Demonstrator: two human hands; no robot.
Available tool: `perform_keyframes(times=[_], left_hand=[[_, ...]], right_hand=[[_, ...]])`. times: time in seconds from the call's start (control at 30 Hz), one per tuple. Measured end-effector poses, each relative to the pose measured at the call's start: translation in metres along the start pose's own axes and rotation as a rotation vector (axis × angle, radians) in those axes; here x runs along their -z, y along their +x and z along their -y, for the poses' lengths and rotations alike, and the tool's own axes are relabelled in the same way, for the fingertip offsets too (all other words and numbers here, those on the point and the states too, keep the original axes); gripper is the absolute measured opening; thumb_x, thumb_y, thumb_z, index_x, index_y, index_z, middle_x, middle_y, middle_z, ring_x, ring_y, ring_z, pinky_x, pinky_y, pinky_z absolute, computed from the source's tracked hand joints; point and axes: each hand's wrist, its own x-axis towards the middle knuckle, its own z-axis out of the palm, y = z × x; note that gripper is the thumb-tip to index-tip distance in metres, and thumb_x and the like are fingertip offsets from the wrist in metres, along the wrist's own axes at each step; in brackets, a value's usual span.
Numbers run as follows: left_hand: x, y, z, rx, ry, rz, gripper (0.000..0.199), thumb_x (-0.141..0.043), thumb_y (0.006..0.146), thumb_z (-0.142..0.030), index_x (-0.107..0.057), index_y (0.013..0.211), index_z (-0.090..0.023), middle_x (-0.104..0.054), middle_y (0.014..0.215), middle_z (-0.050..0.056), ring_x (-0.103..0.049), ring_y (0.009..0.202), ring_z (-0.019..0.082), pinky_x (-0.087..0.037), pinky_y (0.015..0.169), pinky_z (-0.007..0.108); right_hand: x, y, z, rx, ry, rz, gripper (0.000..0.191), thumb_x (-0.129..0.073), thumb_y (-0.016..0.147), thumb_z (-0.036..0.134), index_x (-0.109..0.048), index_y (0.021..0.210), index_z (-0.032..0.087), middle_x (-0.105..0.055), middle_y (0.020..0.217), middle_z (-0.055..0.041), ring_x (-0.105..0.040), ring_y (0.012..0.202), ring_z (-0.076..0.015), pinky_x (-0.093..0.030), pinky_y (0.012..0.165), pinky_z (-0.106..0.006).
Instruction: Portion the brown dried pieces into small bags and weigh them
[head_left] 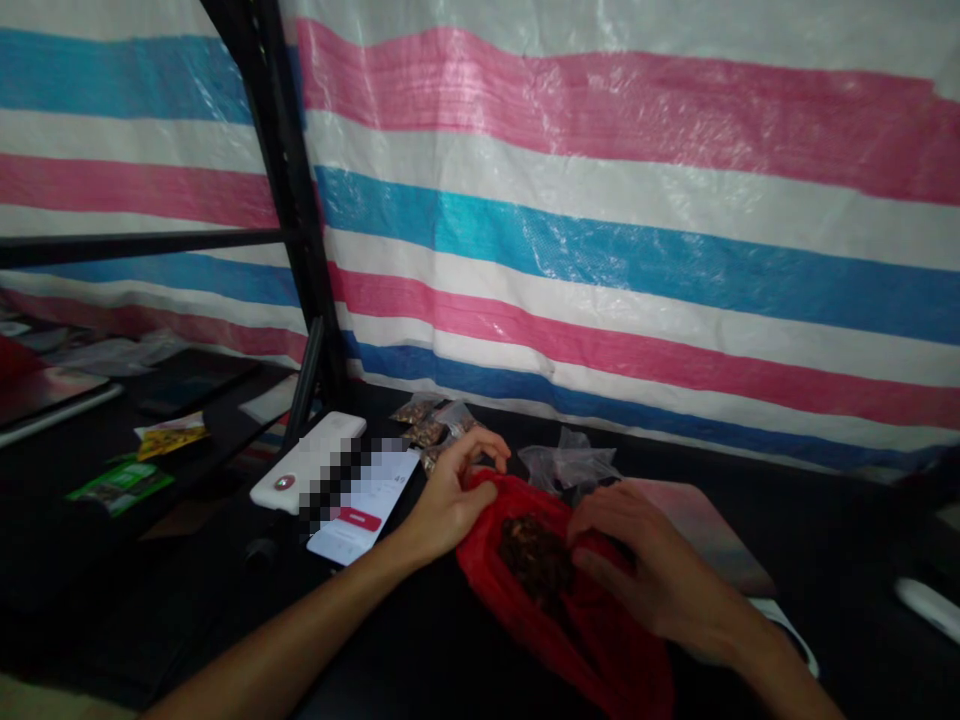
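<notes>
A red plastic bag [517,610] lies open on the black table, with a dark brown clump of material [534,555] inside it. My left hand [457,495] pinches the bag's upper left rim between thumb and fingers. On the other side, my right hand [637,550] has its fingers curled over the bag's right edge, beside the brown material. Small clear bags with brown contents [426,430] lie just behind my left hand. Crumpled clear plastic bags [570,462] rest behind the red bag.
A white power bank [311,460] and a lit phone [367,510] lie left of the bag. A pinkish flat object [697,530] is at the right. Green [124,487] and yellow packets [172,437] lie far left, near a black metal post [289,200]. Striped sheeting [600,250] hangs behind.
</notes>
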Motion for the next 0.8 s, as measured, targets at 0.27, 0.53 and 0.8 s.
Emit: perform_keyframes(times=[0.27,0.53,0.8], left_hand=[[0.003,-0.002,0.004,0.056,0.817,-0.151,0.027,-0.04,0.098,-0.022,-0.066,0.104,-0.02,-0.069,0.107,0.007,-0.066,0.096,0.022,-0.049,0.086,0.034],[0.015,0.003,0.028,0.151,1.355,-0.043,0.047,-0.062,0.091,-0.022,-0.056,0.135,-0.009,-0.067,0.119,0.02,-0.053,0.121,0.038,-0.047,0.097,0.05],[0.005,-0.002,0.007,-0.343,0.898,0.217,0.046,-0.055,0.1,-0.03,-0.047,0.144,-0.024,-0.065,0.132,0.007,-0.05,0.117,0.024,-0.044,0.105,0.04]], right_hand=[[-0.007,0.005,-0.002,0.1,-0.157,-0.041,0.018,-0.06,0.096,0.022,-0.064,0.079,0.023,-0.067,0.081,-0.0007,-0.058,0.082,-0.0214,-0.039,0.075,-0.038],[-0.014,0.005,-0.003,0.129,-0.156,-0.133,0.012,-0.063,0.095,0.024,-0.067,0.083,0.025,-0.068,0.084,-0.0006,-0.06,0.083,-0.0209,-0.041,0.076,-0.037],[-0.019,0.008,-0.011,0.06,-0.138,-0.465,0.015,-0.054,0.099,0.028,-0.068,0.104,0.026,-0.074,0.093,-0.0036,-0.066,0.084,-0.0223,-0.044,0.073,-0.036]])
